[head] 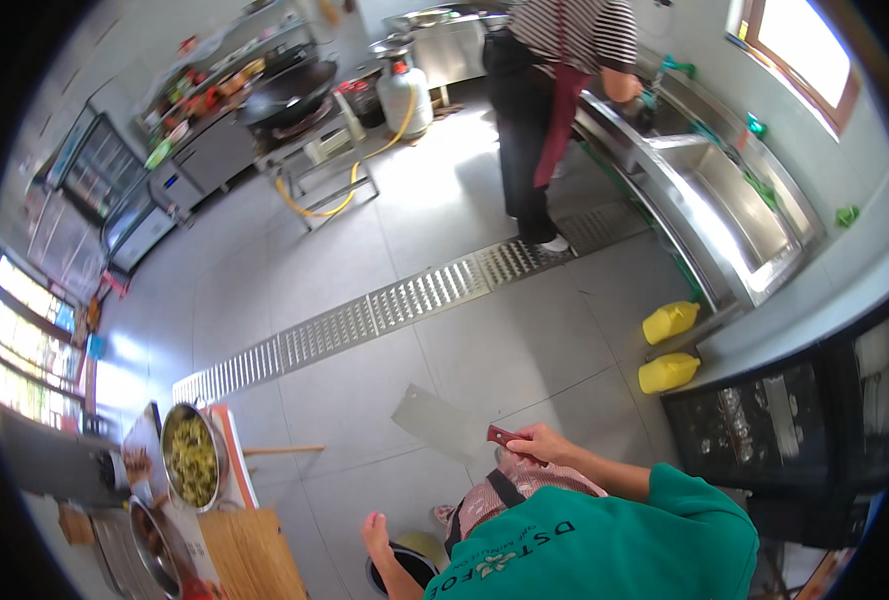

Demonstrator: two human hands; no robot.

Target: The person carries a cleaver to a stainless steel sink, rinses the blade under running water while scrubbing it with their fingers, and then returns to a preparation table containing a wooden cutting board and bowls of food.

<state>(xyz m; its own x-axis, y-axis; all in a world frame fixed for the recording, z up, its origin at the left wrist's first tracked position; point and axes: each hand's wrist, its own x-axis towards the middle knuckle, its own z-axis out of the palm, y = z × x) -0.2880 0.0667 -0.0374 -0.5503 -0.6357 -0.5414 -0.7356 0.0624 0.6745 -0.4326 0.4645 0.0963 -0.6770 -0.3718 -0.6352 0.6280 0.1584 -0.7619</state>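
My right hand point(538, 444) is closed around the reddish-brown handle of a cleaver point(438, 424), whose broad metal blade points away to the left over the tiled floor. My left hand point(374, 531) hangs lower left with its fingers curled in and nothing seen in it, above a dark bucket point(403, 570). Left of it, a wooden cutting board point(253, 551) lies on a table. Beyond the board stands a metal bowl point(219, 480) filled with chopped green vegetables point(191, 459). A second metal bowl point(138, 517) is beside it, its contents unclear.
A metal drain grate point(369, 315) crosses the floor. Another person point(534, 97) stands at the steel sink point(744, 202). Yellow jugs point(669, 373) sit below it, near a dark glass-doored cabinet point(782, 420). Farther off are a wok point(290, 94) and a gas cylinder point(405, 101) with a yellow hose.
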